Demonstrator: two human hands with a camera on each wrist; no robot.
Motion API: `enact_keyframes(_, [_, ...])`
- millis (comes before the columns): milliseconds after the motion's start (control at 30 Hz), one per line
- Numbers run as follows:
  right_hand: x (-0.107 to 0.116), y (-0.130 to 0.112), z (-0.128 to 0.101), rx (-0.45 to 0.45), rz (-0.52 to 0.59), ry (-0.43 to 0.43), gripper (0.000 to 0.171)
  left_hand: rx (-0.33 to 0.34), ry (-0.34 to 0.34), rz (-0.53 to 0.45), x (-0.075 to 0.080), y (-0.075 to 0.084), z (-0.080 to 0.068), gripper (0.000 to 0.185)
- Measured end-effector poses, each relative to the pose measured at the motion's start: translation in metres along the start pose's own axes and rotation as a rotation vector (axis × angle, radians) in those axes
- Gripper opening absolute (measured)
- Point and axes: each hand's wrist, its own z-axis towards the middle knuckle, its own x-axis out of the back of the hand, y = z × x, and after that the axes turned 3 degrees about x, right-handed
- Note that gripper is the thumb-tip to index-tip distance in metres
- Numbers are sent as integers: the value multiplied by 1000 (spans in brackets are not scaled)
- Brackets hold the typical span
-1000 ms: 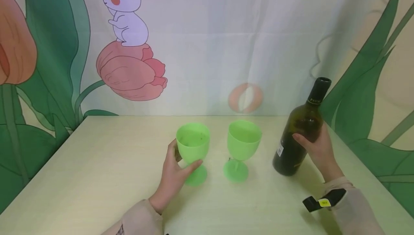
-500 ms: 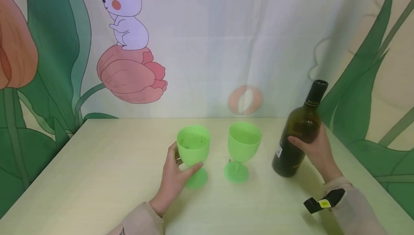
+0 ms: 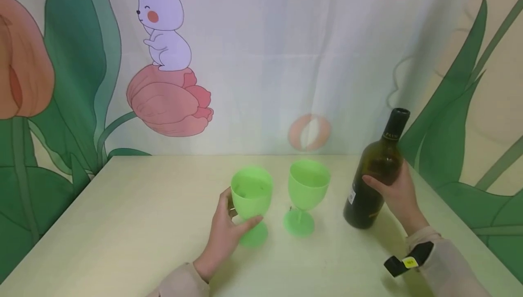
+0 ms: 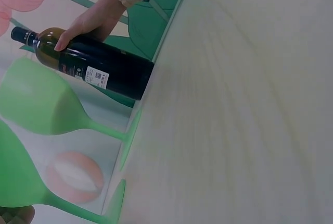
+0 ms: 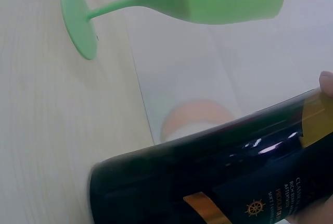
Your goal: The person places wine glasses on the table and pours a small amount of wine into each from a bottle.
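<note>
Two green goblets stand on the table side by side. My left hand (image 3: 224,238) holds the left goblet (image 3: 251,197) from its left side, thumb across the front below the bowl, other fingers partly hidden behind. The right goblet (image 3: 308,188), just beside it, is untouched. Further right, my right hand (image 3: 400,197) grips a dark wine bottle (image 3: 377,160) around its body, with the thumb in front. The bottle's mouth points up and its base is at the tabletop. A white sticker shows on the bottle (image 4: 104,67) in the left wrist view.
The pale table (image 3: 143,215) ends at a hanging backdrop (image 3: 245,83) printed with a rabbit and tulips. Right of the bottle, the table's side edge meets printed green leaves (image 3: 445,129). A black wrist strap (image 3: 410,260) sits on the right sleeve.
My left hand and its goblet have shifted a little right, closer to the other goblet. The head view has tilted slightly upward. My right hand keeps its grip on the bottle.
</note>
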Motion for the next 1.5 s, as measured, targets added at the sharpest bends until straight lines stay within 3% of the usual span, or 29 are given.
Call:
enact_keyframes(733, [8, -16, -15, 29, -66, -40, 90, -16, -137, -62, -15, 8, -21, 87])
enact_keyframes(1267, [20, -55, -36, 190, -172, -148, 91, -39, -202, -100, -17, 12, -31, 87])
enact_keyframes(1500, [23, -81, -47, 383, -174, -205, 98, -41, -223, -102, -17, 13, -31, 88])
